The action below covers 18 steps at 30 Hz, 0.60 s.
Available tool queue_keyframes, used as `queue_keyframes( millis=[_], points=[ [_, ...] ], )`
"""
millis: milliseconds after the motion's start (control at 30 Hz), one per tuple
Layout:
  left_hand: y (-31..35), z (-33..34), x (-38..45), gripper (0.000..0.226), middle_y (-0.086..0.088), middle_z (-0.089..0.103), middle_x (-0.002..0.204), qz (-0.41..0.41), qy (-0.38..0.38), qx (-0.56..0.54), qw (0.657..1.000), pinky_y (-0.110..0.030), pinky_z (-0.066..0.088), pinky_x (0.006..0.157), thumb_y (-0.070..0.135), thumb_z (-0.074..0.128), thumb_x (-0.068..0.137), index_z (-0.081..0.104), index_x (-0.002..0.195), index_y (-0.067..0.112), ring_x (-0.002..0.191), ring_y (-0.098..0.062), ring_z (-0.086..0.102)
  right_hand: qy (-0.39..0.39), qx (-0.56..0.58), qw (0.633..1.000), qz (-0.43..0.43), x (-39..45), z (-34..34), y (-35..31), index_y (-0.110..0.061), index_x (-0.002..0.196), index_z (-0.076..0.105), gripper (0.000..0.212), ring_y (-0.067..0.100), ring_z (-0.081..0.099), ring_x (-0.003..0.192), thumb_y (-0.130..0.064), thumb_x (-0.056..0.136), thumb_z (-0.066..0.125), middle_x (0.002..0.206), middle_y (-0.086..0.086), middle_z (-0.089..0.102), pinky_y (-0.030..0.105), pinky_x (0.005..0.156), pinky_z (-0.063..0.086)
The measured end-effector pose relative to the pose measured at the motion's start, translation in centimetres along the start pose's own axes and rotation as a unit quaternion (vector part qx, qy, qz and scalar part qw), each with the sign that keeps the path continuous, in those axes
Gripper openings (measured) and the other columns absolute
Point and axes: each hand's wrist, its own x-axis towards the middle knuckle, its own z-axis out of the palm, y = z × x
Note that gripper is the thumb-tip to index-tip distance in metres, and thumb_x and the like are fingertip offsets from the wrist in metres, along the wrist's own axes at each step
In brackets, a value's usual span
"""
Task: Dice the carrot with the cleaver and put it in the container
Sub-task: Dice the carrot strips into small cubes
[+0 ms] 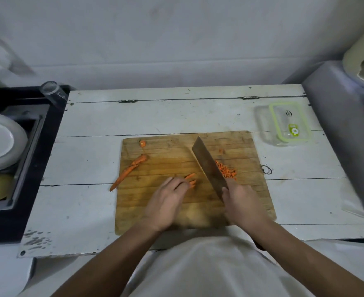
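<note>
Nearest the camera, two bare forearms reach out over a white shirt toward the wooden cutting board (155, 211) on the white painted table (91, 200). On the right, the right hand (242, 203) has its grip curled tight round the handle of the cleaver (209, 166); the handle itself is hidden inside the fist. Its blade runs away from the hand toward the far left, tilted, with its edge toward the carrot strips (190, 180). These few thin strips lie on the board just left of the blade, and the left hand (166, 202) rests over their near ends, fingers bent and pressing them down. Whether the fingers pinch them or only press I cannot tell.

Right of the blade, touching or almost touching it, sits a small heap of diced carrot (226, 171). A long uncut carrot piece (128, 171) lies at the board's left edge, its thin tip hanging past the edge onto the table, well apart from both hands. A small carrot end (142, 143) sits near the far left corner of the board. The clear container (288, 124) with its green-rimmed lid stands on the table beyond the board's far right corner.
</note>
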Motion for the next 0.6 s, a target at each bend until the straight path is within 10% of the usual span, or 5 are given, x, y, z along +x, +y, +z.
queue_keyframes(
  millis=[600],
  points=[
    [0.9,-0.7,3.4,0.032,0.010,0.051,0.115,-0.216,-0.088,-0.044,0.971,-0.031,0.042,0.100,0.038,0.073,0.092,0.067,0.121,0.025,0.113,-0.014,0.045,0.006,0.026,1.000,0.014,-0.7,-0.4,0.6,-0.011,0.110,0.057,0.020,0.027,0.057,0.068,-0.024,0.105,0.043,0.084,0.008,0.067,0.032,0.057,0.041]
  ],
)
